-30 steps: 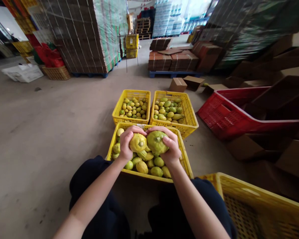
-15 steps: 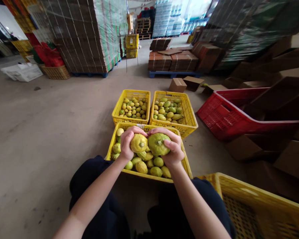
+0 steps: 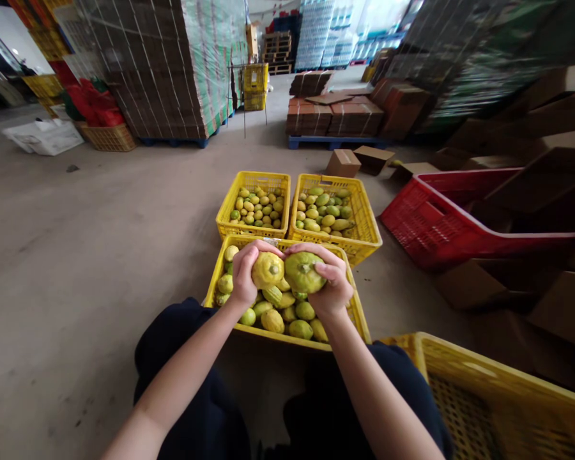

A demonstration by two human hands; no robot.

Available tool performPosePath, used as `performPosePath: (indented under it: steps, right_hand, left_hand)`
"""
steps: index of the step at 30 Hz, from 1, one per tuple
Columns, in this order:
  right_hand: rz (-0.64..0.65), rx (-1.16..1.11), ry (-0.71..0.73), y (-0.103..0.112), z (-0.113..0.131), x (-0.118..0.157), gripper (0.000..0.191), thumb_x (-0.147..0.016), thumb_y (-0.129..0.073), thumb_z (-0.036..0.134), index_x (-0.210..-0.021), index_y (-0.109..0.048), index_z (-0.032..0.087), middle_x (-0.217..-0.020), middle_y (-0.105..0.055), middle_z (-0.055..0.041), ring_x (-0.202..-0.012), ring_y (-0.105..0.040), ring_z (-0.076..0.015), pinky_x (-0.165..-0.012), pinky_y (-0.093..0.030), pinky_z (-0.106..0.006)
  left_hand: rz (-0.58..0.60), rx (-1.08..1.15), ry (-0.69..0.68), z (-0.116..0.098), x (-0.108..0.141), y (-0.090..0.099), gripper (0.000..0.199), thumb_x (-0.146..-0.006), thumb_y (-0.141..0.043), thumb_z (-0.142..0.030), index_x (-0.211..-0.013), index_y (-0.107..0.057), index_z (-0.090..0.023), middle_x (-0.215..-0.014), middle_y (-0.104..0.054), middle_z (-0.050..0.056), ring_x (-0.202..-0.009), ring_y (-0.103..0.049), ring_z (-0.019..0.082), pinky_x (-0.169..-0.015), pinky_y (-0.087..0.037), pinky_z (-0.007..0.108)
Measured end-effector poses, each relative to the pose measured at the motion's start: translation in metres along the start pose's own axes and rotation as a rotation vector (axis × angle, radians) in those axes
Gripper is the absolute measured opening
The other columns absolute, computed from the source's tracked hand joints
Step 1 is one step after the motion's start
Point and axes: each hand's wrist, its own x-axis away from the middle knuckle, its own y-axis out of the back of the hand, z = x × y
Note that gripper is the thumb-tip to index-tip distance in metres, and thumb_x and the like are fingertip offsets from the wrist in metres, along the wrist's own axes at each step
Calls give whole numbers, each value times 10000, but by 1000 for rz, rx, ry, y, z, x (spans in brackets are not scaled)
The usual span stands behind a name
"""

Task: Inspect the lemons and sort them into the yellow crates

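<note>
head view, left hand (image 3: 246, 271) clasped around a yellow fruit (image 3: 268, 270), right hand (image 3: 334, 278) clasped around a greener fruit (image 3: 303, 273), both above a fruit-filled yellow crate (image 3: 294, 345)

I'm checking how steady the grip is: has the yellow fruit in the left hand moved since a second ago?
Yes, slightly: the yellow fruit has shifted up and rightward in view, judged against the nearest fruit-filled crate.

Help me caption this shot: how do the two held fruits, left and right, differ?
The left hand holds the yellower fruit; the right hand holds the greener fruit. The yellower fruit looks smaller than the greener fruit. Both have a stubby nub facing the camera.
</note>
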Motion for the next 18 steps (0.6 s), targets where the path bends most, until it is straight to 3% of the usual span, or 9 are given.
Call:
performPosePath:
  steps: [13,18]
  right_hand:
    - [-21,-19,-39,2,-5,0,325,-682,-493,306,-821,-777,231,-874,-735,-48,-930,-647,-298,-895,-473,-407]
    - [-51,-11,-40,1,-13,-3,334,-691,-468,271,-817,-774,222,-879,-743,-41,-923,-649,-281,-895,-471,-390]
  left_hand:
    - [-29,27,91,2,-2,-1,482,-925,-359,-433,-737,-742,-208,-818,-731,47,-859,-662,222,-834,-486,326]
    - [-102,201,334,10,-9,-5,393,-882,-442,-402,-701,-718,-188,-786,-735,47,-852,-683,208,-848,-501,312]
